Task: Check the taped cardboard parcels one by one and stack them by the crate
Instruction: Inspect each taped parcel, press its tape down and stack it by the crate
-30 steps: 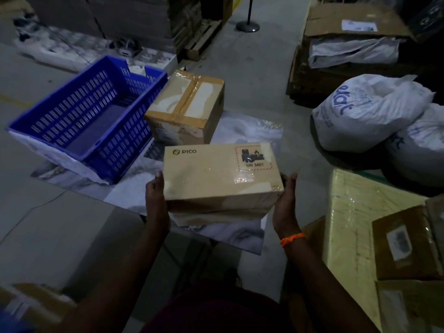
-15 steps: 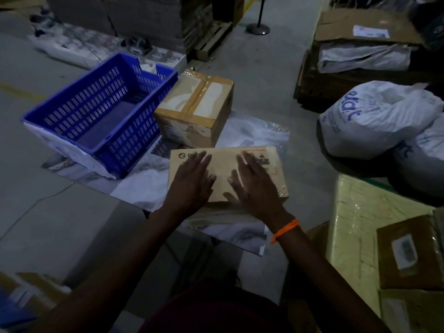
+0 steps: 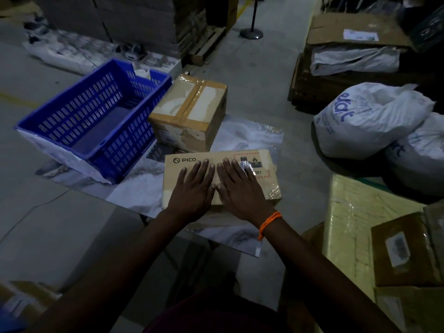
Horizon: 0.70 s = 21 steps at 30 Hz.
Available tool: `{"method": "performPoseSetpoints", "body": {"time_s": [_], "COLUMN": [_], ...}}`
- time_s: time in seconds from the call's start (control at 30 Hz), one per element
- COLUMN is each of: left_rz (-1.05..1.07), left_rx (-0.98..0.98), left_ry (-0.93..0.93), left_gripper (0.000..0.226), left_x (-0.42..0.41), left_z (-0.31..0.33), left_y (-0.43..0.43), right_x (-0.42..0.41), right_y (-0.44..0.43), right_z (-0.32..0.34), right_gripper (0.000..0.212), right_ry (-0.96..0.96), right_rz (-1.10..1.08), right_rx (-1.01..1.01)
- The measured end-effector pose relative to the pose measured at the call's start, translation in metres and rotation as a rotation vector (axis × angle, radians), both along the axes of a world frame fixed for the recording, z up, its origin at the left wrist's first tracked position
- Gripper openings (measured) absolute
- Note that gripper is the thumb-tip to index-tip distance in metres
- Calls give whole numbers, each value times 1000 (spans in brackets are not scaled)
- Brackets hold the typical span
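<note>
A flat tan parcel marked PICO [image 3: 269, 164] lies on a plastic sheet [image 3: 249, 135] on the floor. My left hand [image 3: 192, 188] and my right hand [image 3: 237, 188] lie flat on its top, side by side, fingers straight. Behind it stands a taller taped cardboard parcel [image 3: 192, 111], right beside the blue slatted crate [image 3: 93, 116], which looks empty.
Two white sacks [image 3: 370, 118] lie at the right. A yellow wrapped block [image 3: 355, 224] with small brown boxes [image 3: 408, 248] stands near right. Cardboard stacks [image 3: 350, 44], a wooden pallet [image 3: 206, 46] and a post base [image 3: 251, 33] are behind.
A second ago I held the PICO parcel by its two ends. Both hands have since moved onto its top and now lie flat there, closer together.
</note>
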<state>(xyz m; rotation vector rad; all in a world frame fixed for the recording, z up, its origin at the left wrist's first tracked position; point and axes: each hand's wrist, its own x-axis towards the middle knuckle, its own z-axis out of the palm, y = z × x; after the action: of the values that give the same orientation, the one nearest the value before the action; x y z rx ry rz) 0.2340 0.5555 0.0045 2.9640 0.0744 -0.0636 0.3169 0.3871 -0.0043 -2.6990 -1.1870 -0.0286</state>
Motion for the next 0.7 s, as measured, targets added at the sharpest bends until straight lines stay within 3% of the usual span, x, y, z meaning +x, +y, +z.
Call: {"method": "performPoseSetpoints", "body": {"time_s": [0.2,0.37,0.7], "left_rz": [-44,82,90], "left_rx": [-17,-2,29], "left_ry": [3,-5,-71], "left_gripper": [76,76,71], "left_x": [2,2,-3], "left_z": [2,-8,-18], "left_y": [11,44,43], "right_x": [10,45,48], "right_y": [-7,-31,-39], "right_z": [12,12,-5], "right_gripper": [75,87,76], "right_ry": [96,100,-41], "right_rz": [9,-121,-100], "right_rx": [-7,-53,27]}}
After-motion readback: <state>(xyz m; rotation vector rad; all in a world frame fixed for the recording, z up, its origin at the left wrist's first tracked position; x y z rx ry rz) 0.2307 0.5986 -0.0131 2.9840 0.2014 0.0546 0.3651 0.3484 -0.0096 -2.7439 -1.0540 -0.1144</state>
